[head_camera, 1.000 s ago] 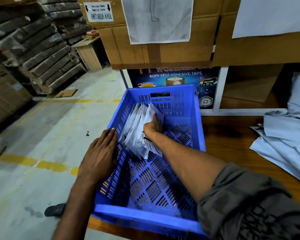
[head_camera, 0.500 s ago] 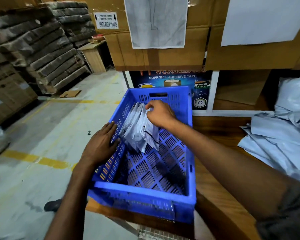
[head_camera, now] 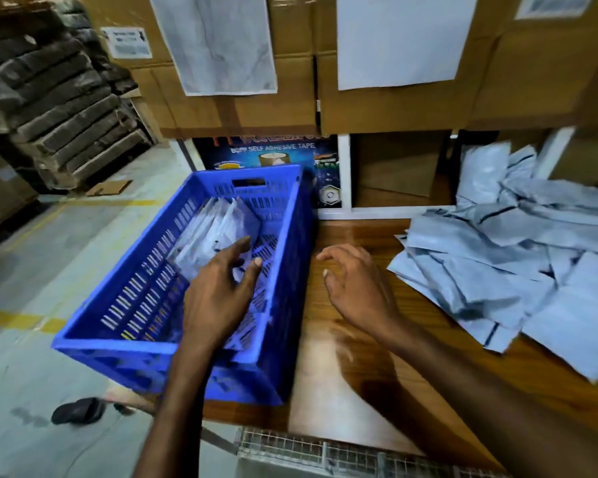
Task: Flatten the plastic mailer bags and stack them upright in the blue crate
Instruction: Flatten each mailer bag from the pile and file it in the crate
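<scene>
Presently entered, item by item. Blue crate (head_camera: 118, 343): set at the left end of the wooden table (head_camera: 359, 232). Stacked mailer bags (head_camera: 204, 236): a short row is stood on edge inside the crate and leaned against its far-left wall, so only a small part of the crate is taken up. Left hand (head_camera: 218, 298): held over the crate's interior with fingers spread and relaxed, nothing gripped. Its fingertips are placed close to the near face of the row, though contact cannot be confirmed through the blur. Right hand (head_camera: 359, 288): held above the table between crate and heap, fingers loosely bent, nothing held. Loose mailer bags (head_camera: 491, 257): heaped in disorder at the right of the table, crumpled and overlapped, apart from the crate. Step in hand, as judged: the interval between bags, with neither hand loaded and most of the heap not yet filed. Next move, as judged: one bag is to be drawn from the near-left edge of the heap by the right hand and pressed flat on the bare wood. It is then to be slotted on edge against the row, which should be braced by the left hand against tipping forward.
</scene>
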Available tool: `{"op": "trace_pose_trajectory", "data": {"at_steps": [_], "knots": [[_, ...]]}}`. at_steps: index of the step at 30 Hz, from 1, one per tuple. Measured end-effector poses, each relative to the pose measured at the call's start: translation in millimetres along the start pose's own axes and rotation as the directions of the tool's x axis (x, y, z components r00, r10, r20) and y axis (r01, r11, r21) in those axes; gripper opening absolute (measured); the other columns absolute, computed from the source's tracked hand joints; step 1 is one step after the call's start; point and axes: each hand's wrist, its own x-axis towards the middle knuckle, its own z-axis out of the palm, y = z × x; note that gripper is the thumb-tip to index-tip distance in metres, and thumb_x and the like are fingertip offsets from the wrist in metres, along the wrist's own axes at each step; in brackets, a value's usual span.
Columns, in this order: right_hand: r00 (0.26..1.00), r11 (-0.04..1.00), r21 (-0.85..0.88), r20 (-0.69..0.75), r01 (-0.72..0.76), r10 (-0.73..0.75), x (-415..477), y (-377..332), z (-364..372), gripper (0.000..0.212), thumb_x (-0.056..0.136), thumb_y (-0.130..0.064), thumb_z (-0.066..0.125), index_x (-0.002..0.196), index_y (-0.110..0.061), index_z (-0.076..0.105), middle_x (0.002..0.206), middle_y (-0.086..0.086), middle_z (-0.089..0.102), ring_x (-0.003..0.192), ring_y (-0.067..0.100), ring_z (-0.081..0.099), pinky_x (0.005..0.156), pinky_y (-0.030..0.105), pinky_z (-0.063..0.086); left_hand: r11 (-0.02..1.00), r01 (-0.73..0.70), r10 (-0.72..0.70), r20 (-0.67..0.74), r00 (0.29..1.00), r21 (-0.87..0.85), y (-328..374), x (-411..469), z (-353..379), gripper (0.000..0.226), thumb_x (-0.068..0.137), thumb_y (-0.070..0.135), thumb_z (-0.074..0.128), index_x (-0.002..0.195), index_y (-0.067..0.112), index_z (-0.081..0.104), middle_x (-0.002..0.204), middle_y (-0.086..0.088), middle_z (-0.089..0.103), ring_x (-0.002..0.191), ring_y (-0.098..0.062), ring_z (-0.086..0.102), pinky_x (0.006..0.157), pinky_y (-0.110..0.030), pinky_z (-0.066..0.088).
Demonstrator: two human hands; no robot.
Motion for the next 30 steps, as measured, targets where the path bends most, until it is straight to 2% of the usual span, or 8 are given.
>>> {"op": "trace_pose_trajectory", "data": {"at_steps": [2, 7, 13, 17, 22, 25, 27, 30], "knots": [[0.999, 1.0, -0.015, 0.027, -0.026, 0.026, -16.1, 25.0, -23.3, 0.025, 0.089, -0.017, 0.065, 0.111, -0.031, 0.066, 0.12, -0.012, 0.062, 0.113, 0.009, 0.053, 0.091, 0.027, 0.044, 1.0, -0.011, 0.011, -0.055, 0.998, 0.005, 31.9, -11.5, 20.1, 0.042, 0.098, 0.054, 0.058, 0.136, 0.036, 0.061, 0.122, 0.011, 0.072, 0.109, -0.013, 0.07, 0.087, -0.04, 0.057], [0.993, 0.993, -0.042, 0.034, -0.113, 0.114, -42.7, 101.0, -82.2, 0.026, 0.088, -0.016, 0.066, 0.11, -0.03, 0.068, 0.119, -0.008, 0.065, 0.114, 0.015, 0.057, 0.095, 0.032, 0.047, 0.997, -0.066, 0.071, -0.146, 0.987, 0.04, 100.1, -36.7, 75.1, 0.032, 0.102, 0.043, 0.058, 0.13, 0.03, 0.064, 0.12, 0.009, 0.073, 0.11, -0.015, 0.069, 0.082, -0.037, 0.055], [0.986, 0.981, -0.099, -0.039, -0.167, 0.164, -49.8, 176.8, -150.3, 0.026, 0.089, -0.015, 0.065, 0.111, -0.027, 0.068, 0.12, -0.006, 0.066, 0.118, 0.017, 0.055, 0.099, 0.032, 0.044, 0.997, -0.079, 0.079, 0.016, 0.997, -0.004, 140.6, -72.0, 182.0, 0.029, 0.101, 0.039, 0.058, 0.13, 0.034, 0.061, 0.116, 0.015, 0.071, 0.099, -0.013, 0.069, 0.071, -0.029, 0.048], [0.986, 0.974, -0.158, -0.071, -0.162, 0.153, -51.9, 213.6, -187.2, 0.026, 0.087, -0.011, 0.065, 0.111, -0.021, 0.069, 0.118, -0.001, 0.067, 0.116, 0.022, 0.059, 0.098, 0.038, 0.049, 0.984, -0.164, 0.146, 0.211, 0.966, 0.071, 146.6, -112.9, 257.0, 0.037, 0.099, 0.034, 0.061, 0.135, 0.029, 0.059, 0.128, 0.005, 0.067, 0.111, -0.021, 0.065, 0.084, -0.035, 0.05], [0.975, 0.907, -0.393, -0.207, -0.153, 0.074, -64.8, 241.9, -227.1, 0.025, 0.085, -0.02, 0.062, 0.108, -0.017, 0.07, 0.116, 0.003, 0.067, 0.111, 0.03, 0.06, 0.092, 0.044, 0.048, 0.963, -0.227, 0.193, 0.211, 0.958, 0.148, 156.6, -155.0, 299.8, 0.036, 0.102, 0.033, 0.053, 0.135, 0.023, 0.06, 0.138, 0.002, 0.059, 0.125, -0.023, 0.056, 0.096, -0.039, 0.045], [0.912, 0.766, -0.525, -0.36, -0.371, 0.196, -81.8, 268.3, -252.0, 0.033, 0.085, -0.026, 0.064, 0.116, -0.015, 0.068, 0.13, 0.011, 0.062, 0.127, 0.035, 0.05, 0.102, 0.048, 0.039, 0.953, -0.236, 0.192, 0.221, 0.956, 0.193, 158.0, -154.4, 302.4, 0.04, 0.101, 0.04, 0.051, 0.136, 0.02, 0.06, 0.14, 0.001, 0.058, 0.127, -0.021, 0.052, 0.097, -0.039, 0.043], [0.821, 0.618, -0.548, -0.451, -0.564, 0.351, -89.4, 291.8, -265.9, 0.05, 0.088, -0.037, 0.063, 0.132, -0.015, 0.058, 0.151, 0.017, 0.045, 0.145, 0.037, 0.031, 0.113, 0.053, 0.024, 0.948, -0.24, 0.189, 0.236, 0.953, 0.209, 158.5, -152.8, 302.4, 0.043, 0.101, 0.041, 0.05, 0.136, 0.019, 0.06, 0.141, 0.0, 0.057, 0.127, -0.022, 0.051, 0.098, -0.04, 0.044], [0.654, 0.448, -0.493, -0.41, -0.746, 0.636, -90.1, 326.0, -284.1, 0.084, 0.091, -0.06, 0.055, 0.156, -0.014, 0.029, 0.166, 0.024, 0.012, 0.153, 0.043, 0.007, 0.119, 0.062, 0.006, 0.949, -0.235, 0.182, 0.242, 0.953, 0.211, 158.9, -150.8, 302.2, 0.044, 0.1, 0.041, 0.05, 0.136, 0.019, 0.061, 0.141, -0.001, 0.058, 0.128, -0.024, 0.051, 0.099, -0.043, 0.045]]}}
